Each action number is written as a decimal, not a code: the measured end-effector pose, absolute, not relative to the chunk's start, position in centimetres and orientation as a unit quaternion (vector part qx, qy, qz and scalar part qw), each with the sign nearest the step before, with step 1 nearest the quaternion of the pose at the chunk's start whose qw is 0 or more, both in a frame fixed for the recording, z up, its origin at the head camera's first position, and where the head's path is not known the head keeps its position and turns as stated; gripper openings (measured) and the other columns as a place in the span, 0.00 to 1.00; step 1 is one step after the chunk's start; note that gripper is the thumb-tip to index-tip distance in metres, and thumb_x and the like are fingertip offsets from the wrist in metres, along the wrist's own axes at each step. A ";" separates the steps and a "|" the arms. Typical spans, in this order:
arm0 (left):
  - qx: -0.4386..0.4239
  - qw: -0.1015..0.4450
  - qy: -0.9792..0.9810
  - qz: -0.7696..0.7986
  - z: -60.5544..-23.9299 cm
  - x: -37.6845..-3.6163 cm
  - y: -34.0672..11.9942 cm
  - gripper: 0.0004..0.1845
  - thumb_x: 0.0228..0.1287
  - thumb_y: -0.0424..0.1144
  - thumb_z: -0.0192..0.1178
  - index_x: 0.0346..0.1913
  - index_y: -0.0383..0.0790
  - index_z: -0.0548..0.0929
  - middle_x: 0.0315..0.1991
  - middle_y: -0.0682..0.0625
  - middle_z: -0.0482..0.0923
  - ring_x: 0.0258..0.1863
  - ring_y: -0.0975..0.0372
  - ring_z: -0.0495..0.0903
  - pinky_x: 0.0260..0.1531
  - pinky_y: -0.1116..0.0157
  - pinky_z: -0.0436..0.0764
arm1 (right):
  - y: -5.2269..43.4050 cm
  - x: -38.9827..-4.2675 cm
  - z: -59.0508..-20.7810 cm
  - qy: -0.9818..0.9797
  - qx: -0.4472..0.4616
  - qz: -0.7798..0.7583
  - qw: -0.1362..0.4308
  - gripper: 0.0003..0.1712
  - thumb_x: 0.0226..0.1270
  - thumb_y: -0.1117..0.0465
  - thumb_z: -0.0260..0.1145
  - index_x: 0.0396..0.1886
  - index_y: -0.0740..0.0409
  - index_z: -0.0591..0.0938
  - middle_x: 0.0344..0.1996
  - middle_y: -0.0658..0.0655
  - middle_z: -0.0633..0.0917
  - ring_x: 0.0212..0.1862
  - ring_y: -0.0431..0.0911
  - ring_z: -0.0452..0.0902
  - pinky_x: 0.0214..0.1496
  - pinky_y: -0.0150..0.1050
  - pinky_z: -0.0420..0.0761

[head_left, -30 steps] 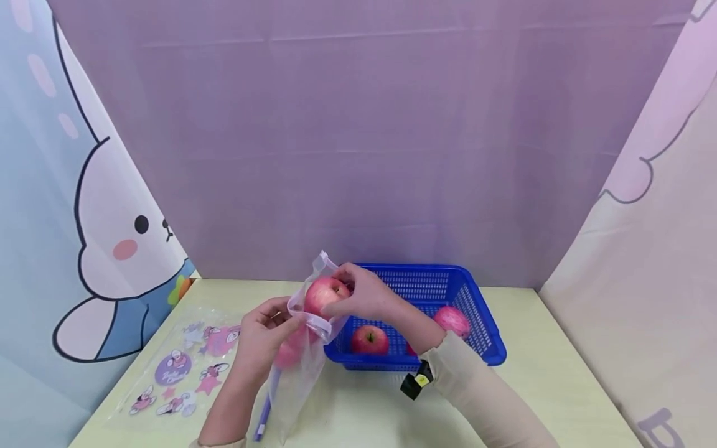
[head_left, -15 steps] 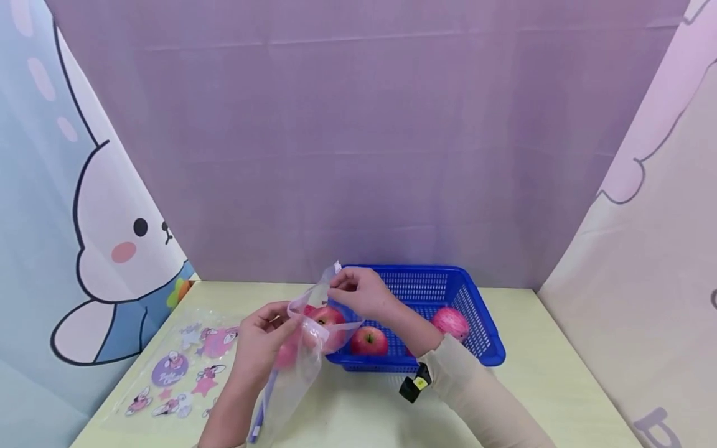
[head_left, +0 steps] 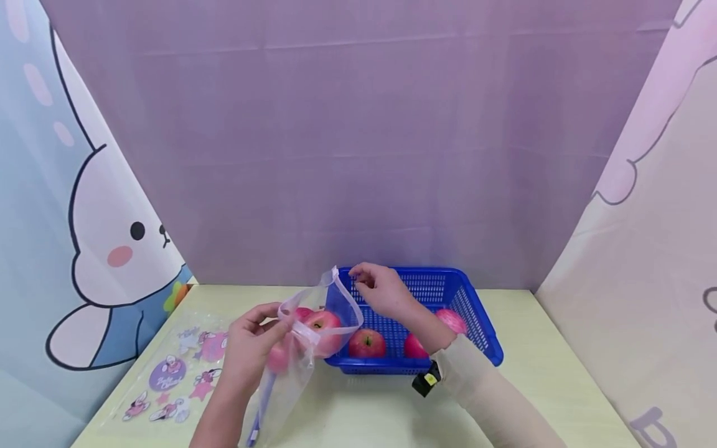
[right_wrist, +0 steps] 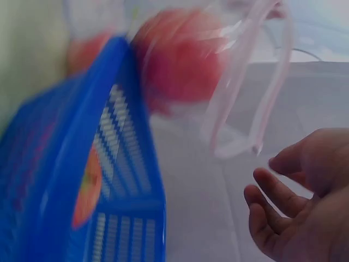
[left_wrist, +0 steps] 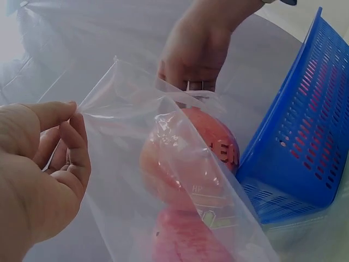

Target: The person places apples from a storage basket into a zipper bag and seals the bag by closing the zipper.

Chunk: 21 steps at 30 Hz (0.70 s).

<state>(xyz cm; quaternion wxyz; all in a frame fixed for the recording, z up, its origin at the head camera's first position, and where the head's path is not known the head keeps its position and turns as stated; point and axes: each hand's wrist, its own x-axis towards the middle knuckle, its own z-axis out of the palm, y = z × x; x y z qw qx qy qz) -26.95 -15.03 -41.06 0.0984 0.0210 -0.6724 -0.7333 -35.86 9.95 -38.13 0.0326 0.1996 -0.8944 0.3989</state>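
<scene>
My left hand [head_left: 252,342] pinches the rim of a clear plastic zip bag [head_left: 288,389] between thumb and fingers. The bag's mouth gapes toward the basket, its pale slider at the top corner. Inside it, a red apple [head_left: 326,333] sits near the mouth with more red apple showing beside and below it. In the left wrist view, another apple [left_wrist: 185,237] lies under the upper apple [left_wrist: 182,158]. My right hand [head_left: 386,292] hovers over the basket's left part, just right of the bag mouth. Its fingers are loosely bent and hold nothing, as the right wrist view shows.
A blue plastic basket [head_left: 495,351] stands behind and right of the bag, with apples [head_left: 366,343] in it. On the table's left lies a flat clear bag [head_left: 170,373] with cartoon prints. A purple strip [head_left: 262,410] lies beneath the held bag. Fabric walls enclose the table.
My right hand has let an apple go into the bag, tugged at the bag's rim, then moved off it to the right. My left hand still pinches the rim.
</scene>
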 end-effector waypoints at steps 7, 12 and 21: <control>0.010 0.100 -0.651 -0.753 -40.8 -26.7 -15.3 0.18 0.55 0.29 0.71 0.49 0.30 0.80 0.40 0.48 0.81 0.37 0.58 0.84 0.39 0.64 0.83 | 9.5 -37.1 -38.3 -0.926 0.307 0.186 0.120 0.30 0.65 0.60 0.69 0.67 0.41 0.75 0.44 0.50 0.82 0.39 0.40 0.79 0.38 0.34 0.80; 0.000 0.102 -0.646 -0.756 -40.5 -26.3 -15.8 0.17 0.56 0.29 0.71 0.48 0.32 0.81 0.39 0.49 0.81 0.36 0.58 0.85 0.39 0.64 0.83 | 8.7 -37.5 -38.4 -0.921 0.344 0.125 0.138 0.23 0.65 0.58 0.69 0.60 0.43 0.81 0.43 0.50 0.83 0.38 0.40 0.79 0.38 0.33 0.80; 0.001 0.106 -0.642 -0.760 -39.6 -25.8 -18.0 0.17 0.57 0.30 0.70 0.49 0.34 0.79 0.39 0.51 0.83 0.37 0.61 0.84 0.39 0.67 0.82 | 7.3 -37.5 -37.5 -0.894 0.412 0.127 0.122 0.09 0.64 0.55 0.70 0.44 0.45 0.89 0.37 0.43 0.83 0.38 0.36 0.78 0.42 0.30 0.79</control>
